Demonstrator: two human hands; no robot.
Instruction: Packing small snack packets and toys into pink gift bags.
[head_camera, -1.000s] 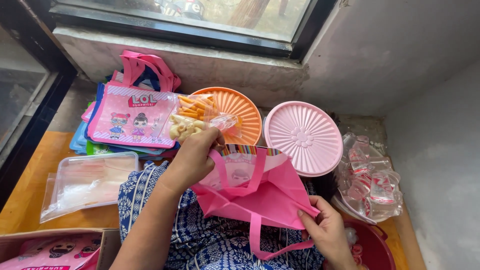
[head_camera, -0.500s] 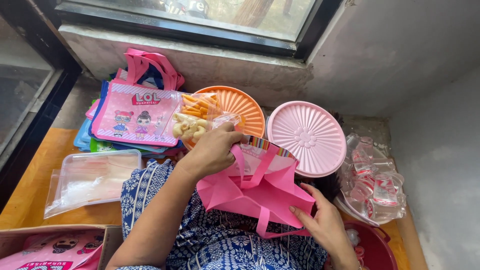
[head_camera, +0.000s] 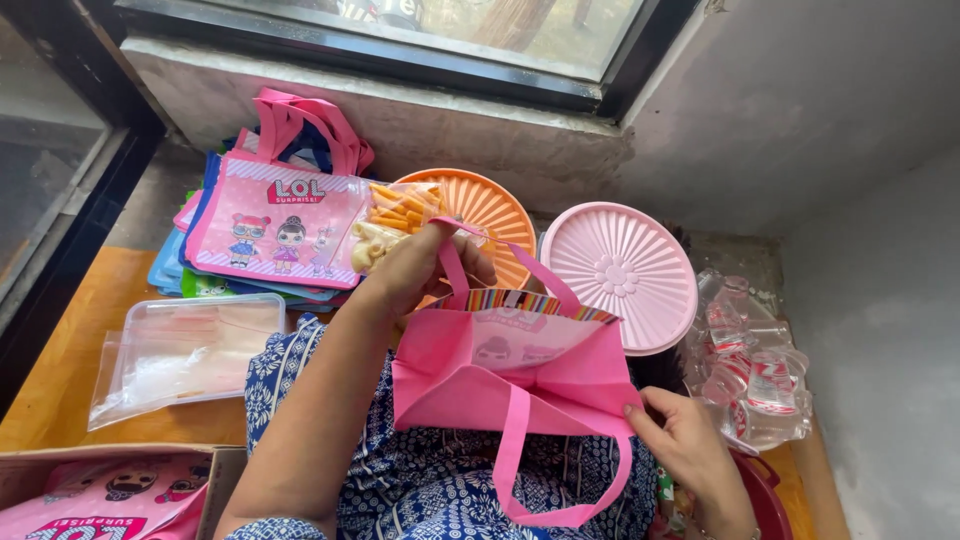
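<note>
A soft pink fabric bag (head_camera: 520, 375) with looped handles and a striped inner rim lies open on the person's lap, over blue patterned cloth. The left hand (head_camera: 425, 265) is closed around a clear crinkly snack packet (head_camera: 390, 225) of orange sticks and pale puffs, held just above the bag's far rim and touching one handle. The right hand (head_camera: 690, 455) pinches the bag's near right corner between fingers and thumb. Beyond the bag sit two round ribbed plastic lids, one orange (head_camera: 490, 215), one pink (head_camera: 620, 270). Left of the bag lie a stack of printed bags (head_camera: 270, 230) and a flat clear packet (head_camera: 180, 350) on the wooden desk (head_camera: 60, 370). Right of the bag lies crumpled clear plastic (head_camera: 755, 365).
</note>
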